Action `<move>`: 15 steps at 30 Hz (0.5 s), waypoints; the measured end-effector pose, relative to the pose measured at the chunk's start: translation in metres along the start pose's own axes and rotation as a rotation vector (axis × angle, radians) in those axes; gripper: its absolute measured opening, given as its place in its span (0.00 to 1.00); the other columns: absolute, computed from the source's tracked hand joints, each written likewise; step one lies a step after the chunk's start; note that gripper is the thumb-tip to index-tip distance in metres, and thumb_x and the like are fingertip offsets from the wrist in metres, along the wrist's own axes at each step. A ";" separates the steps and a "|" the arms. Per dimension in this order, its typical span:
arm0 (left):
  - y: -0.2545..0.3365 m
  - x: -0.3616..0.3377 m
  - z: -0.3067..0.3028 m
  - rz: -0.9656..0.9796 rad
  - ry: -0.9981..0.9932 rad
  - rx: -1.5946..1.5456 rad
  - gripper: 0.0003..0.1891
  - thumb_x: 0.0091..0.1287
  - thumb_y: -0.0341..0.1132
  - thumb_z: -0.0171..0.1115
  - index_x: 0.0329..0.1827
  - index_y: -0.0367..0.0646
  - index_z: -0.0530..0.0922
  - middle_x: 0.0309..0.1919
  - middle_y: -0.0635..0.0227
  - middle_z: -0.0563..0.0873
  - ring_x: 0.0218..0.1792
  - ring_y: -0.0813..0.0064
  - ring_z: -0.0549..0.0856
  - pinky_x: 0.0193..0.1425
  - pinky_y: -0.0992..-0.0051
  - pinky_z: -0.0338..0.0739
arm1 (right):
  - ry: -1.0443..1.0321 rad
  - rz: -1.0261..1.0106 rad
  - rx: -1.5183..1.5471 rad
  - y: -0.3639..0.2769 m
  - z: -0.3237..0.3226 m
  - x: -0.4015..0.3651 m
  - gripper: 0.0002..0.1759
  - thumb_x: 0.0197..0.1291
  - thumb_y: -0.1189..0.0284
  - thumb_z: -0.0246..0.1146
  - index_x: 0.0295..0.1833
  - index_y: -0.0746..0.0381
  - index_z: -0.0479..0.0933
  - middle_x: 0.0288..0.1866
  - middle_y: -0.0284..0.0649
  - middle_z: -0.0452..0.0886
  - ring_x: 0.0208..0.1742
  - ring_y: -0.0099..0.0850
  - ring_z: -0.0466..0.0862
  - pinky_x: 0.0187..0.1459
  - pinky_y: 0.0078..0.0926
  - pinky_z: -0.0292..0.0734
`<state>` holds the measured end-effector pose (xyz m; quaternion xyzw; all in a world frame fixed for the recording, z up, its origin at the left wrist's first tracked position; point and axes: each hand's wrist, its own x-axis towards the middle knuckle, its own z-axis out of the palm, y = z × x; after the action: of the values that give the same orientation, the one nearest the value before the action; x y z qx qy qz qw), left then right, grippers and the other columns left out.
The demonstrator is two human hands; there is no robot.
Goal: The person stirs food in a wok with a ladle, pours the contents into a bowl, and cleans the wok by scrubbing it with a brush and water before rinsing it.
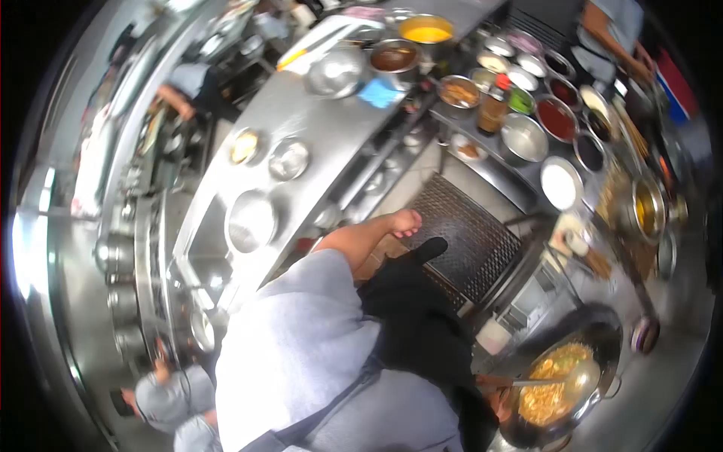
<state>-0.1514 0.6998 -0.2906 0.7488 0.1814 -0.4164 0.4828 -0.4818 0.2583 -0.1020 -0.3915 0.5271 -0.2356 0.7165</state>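
Shirt and apron: nearest the camera, the person's grey shirt (301, 354) fills the near centre, with one black apron (418, 324) just right of it.
Left hand: the left hand (407, 222) hangs at the end of a bare forearm, above the floor mat. Its fingers are released, loosely curled, with nothing in them.
Right hand: the right hand (498, 405) shows only in part, near right, at the wok's rim. Its fingers are clenched round the near end of the ladle's handle.
Ladle: one ladle (584, 374), its bowl lying over the food on the wok's right side.
Wok: one wok (602, 333), near right, holding yellow food.
Floor mat: one black floor mat (467, 233), between the two surfaces.
Centre surface: one long steel surface (301, 113) runs from the left towards the far side. It carries three small steel bowls (288, 158), one larger bowl (335, 71), one blue cloth (380, 94) and two pots (395, 56), one with brown contents and one with yellow.
Right surface: more than ten round containers (556, 119), too crowded to count exactly, and one red-capped bottle (493, 109).
Other people: three seen in part. A co-worker (610, 30) is far right, a second co-worker (188, 83) far left and a third co-worker (166, 395) near left.
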 end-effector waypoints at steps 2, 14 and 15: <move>-0.013 -0.028 -0.016 0.015 0.050 -0.061 0.16 0.69 0.40 0.61 0.57 0.46 0.77 0.38 0.72 0.83 0.30 0.81 0.81 0.24 0.76 0.77 | -0.056 -0.010 -0.032 0.004 0.003 0.006 0.28 0.58 0.59 0.66 0.60 0.66 0.75 0.50 0.42 0.82 0.49 0.32 0.84 0.50 0.27 0.82; -0.027 -0.018 -0.019 0.370 -0.176 0.273 0.10 0.71 0.34 0.59 0.49 0.40 0.82 0.35 0.68 0.87 0.31 0.76 0.85 0.36 0.74 0.81 | -0.239 -0.052 -0.102 0.075 0.061 0.011 0.28 0.60 0.62 0.66 0.61 0.66 0.74 0.57 0.46 0.80 0.53 0.37 0.83 0.54 0.29 0.81; -0.020 -0.011 -0.017 0.438 -0.201 0.187 0.11 0.71 0.35 0.59 0.51 0.40 0.82 0.36 0.67 0.87 0.33 0.76 0.85 0.37 0.73 0.81 | -0.251 -0.058 -0.097 0.082 0.065 0.012 0.28 0.60 0.62 0.66 0.61 0.67 0.73 0.57 0.46 0.79 0.54 0.38 0.82 0.54 0.29 0.81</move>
<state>-0.1633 0.7257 -0.2900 0.7666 -0.0733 -0.3889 0.5057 -0.4231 0.3173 -0.1667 -0.4672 0.4325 -0.1797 0.7499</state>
